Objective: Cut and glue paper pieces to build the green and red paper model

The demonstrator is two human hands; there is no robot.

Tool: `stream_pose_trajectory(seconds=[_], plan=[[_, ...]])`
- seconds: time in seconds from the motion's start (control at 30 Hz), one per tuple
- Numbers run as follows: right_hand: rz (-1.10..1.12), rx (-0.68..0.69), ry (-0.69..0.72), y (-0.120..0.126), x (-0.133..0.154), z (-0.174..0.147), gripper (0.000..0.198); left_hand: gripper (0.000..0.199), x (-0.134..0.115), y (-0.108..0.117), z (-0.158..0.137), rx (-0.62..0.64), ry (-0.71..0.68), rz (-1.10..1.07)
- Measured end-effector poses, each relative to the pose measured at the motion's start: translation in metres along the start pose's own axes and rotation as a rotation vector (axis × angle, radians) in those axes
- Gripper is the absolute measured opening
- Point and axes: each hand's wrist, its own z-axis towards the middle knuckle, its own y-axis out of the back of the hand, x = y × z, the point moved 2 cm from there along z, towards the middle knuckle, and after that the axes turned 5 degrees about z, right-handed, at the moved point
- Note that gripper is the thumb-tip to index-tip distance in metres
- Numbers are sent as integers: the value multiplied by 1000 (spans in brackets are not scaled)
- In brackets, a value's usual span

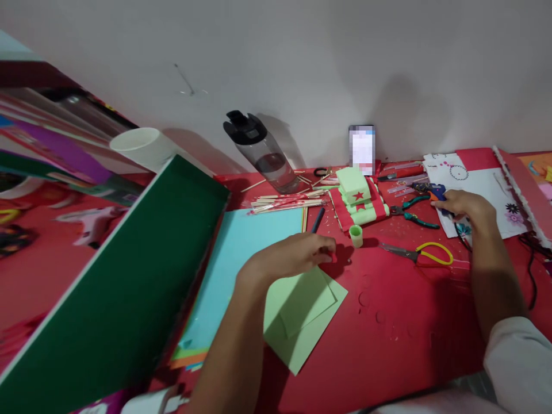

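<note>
While the right hand [468, 208] is wrapped around a blue glue gun [439, 191] by the patterned white sheet [485, 198] on the desk [388, 356], the left hand [311, 251] curls its fingers near light-green paper sheets [308, 302]; whether it pinches anything, I cannot tell. Beyond it stands a small green cup [356, 237], with yellow-handled scissors [407, 252] to its right and teal-handled pliers [418, 221] behind them.
</note>
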Motion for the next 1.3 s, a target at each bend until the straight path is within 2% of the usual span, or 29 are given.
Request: stream_pose_trajectory(seconds=[0.03, 0.13, 0.27, 0.43, 0.53, 0.63, 0.67, 0.73, 0.8, 0.87, 0.97, 1.1, 1.3], plan=[[18, 66, -47, -1, 2, -3, 32, 19, 2, 4, -3, -30, -46, -45], [35, 138, -71, -2, 7, -10, 31, 28, 3, 14, -9, -171, -135, -135], [5, 153, -78, -3, 6, -8, 29, 29, -4, 22, -11, -372, -127, -285], [-74, 148, -83, -7, 5, 1, 27, 24, -14, 21, -5, -556, -111, -460], [-129, 143, -98, -7, 7, 0, 24, 23, -16, 19, 0, -617, -103, -515], [-229, 66, -67, 0, 13, -14, 29, 23, -17, 16, 3, -620, -82, -546], [-315, -45, 8, 4, 17, -21, 35, 24, -18, 15, 4, -612, -75, -558], [-349, -116, 104, 7, 30, -39, 42, 25, -21, 13, 6, -601, -70, -590], [-265, -182, 357, 4, 50, -58, 34, 24, -24, 12, 9, -603, -77, -626], [-4, -94, 632, -5, 74, -77, 25, 24, -28, 10, 12, -616, -84, -653], [387, 131, 869, -26, 104, -96, 24, 25, -31, 7, 16, -632, -80, -670], [606, 179, 970, -46, 123, -109, 22, 29, -32, 6, 17, -651, -71, -671], [735, 158, 967, -56, 127, -110, 13, 26, -37, 7, 17, -664, -94, -648]])
